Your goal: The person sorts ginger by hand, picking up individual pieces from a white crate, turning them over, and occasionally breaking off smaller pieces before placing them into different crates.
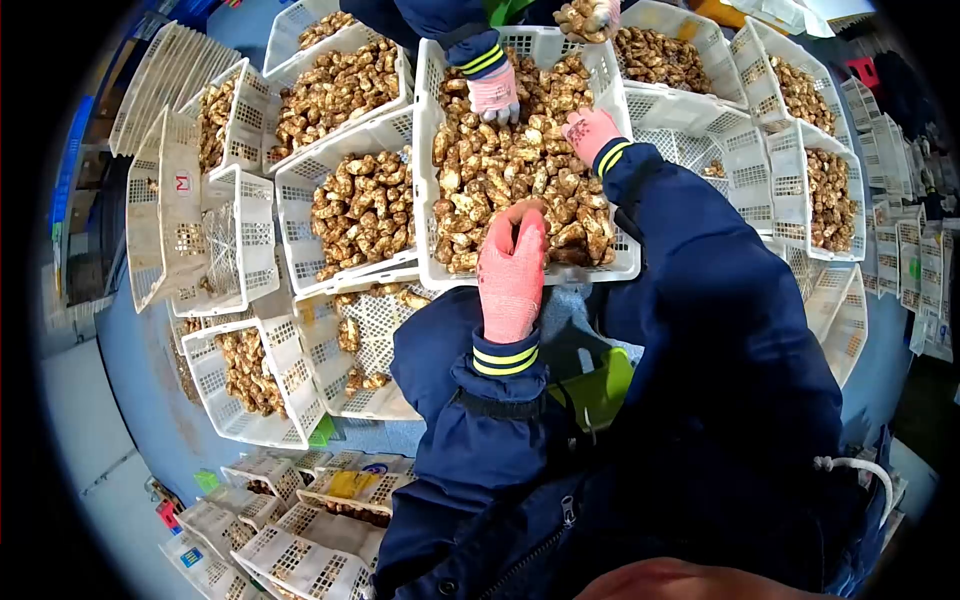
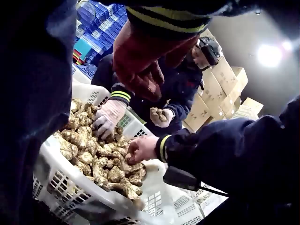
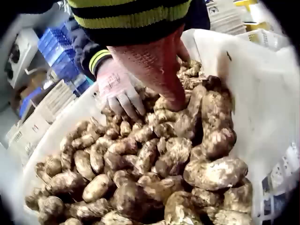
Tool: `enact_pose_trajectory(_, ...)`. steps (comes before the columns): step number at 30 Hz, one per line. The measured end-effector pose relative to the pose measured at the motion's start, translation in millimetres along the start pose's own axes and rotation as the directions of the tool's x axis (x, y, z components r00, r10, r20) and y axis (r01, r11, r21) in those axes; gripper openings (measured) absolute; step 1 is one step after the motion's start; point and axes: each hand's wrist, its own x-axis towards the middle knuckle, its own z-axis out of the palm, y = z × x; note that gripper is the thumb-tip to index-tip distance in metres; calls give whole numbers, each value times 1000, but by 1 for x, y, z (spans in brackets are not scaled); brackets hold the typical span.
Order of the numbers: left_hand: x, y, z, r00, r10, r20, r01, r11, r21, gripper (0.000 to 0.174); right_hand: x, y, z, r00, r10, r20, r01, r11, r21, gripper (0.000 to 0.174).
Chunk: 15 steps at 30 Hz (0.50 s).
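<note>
A white perforated crate (image 1: 428, 200) holds a heap of soil-flecked brown and cream matsutake mushrooms (image 1: 500, 180). My left hand (image 1: 512, 270), in a pink glove with soiled fingertips, hangs over the crate's near side. In the left wrist view its fingers (image 2: 147, 84) droop, loosely bent, above the heap, with no mushroom visible in them. At the crate's right side my right hand (image 1: 592, 135) reaches into the mushrooms. Its fingers curl around a brown mushroom (image 2: 130, 159) in the left wrist view. The right wrist view shows that hand (image 3: 150, 68) pointing down among the mushrooms.
Across the crate, another person's gloved hand (image 1: 495, 95) touches the heap; their other hand (image 1: 588, 20) holds mushrooms. White crates of mushrooms stand on both sides, including a left one (image 1: 290, 215) and a right one (image 1: 690, 95). A green container (image 1: 600, 390) sits below my arms.
</note>
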Motion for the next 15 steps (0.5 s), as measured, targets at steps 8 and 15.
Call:
enact_pose_trajectory(8,1,1,4,1000,-25,3,25,999,-24,25,-67,28,-62,988,-152,30,-133,-734,666,52)
enact_pose_trajectory(15,4,-7,4,999,-28,26,28,1000,-6,24,-91,-3,-126,991,-120,-63,-63,-819,571,62)
